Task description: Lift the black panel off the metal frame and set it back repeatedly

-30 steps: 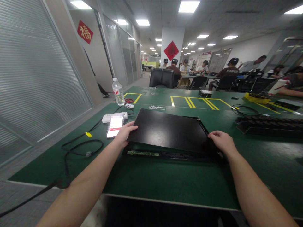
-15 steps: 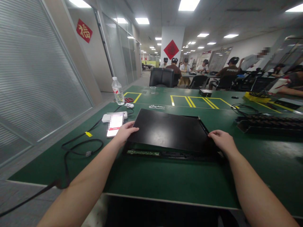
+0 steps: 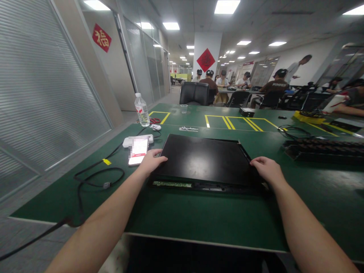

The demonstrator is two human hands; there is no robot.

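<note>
A flat black display panel (image 3: 199, 159) lies nearly level over a shallow black frame (image 3: 222, 187) on the green table. Along the near side of the frame, a strip of green circuit board (image 3: 172, 184) is exposed. My left hand (image 3: 152, 162) grips the panel's left edge, thumb on top and fingers at the side. At the right side, my right hand (image 3: 265, 168) is closed with thumb and forefinger pinched on the frame's rim, close to the panel's edge. The undersides of both edges are hidden.
A phone (image 3: 138, 151) and a white power strip (image 3: 129, 141) lie left of the panel, with a looping black cable (image 3: 99, 168). Behind stand a water bottle (image 3: 141, 110) and plastic cup (image 3: 184, 109). Black ridged parts (image 3: 327, 148) lie right. Several people sit at far tables.
The panel's left side has come down, so it lies flatter over the frame. My left hand has moved with it slightly; my right hand stays almost still.
</note>
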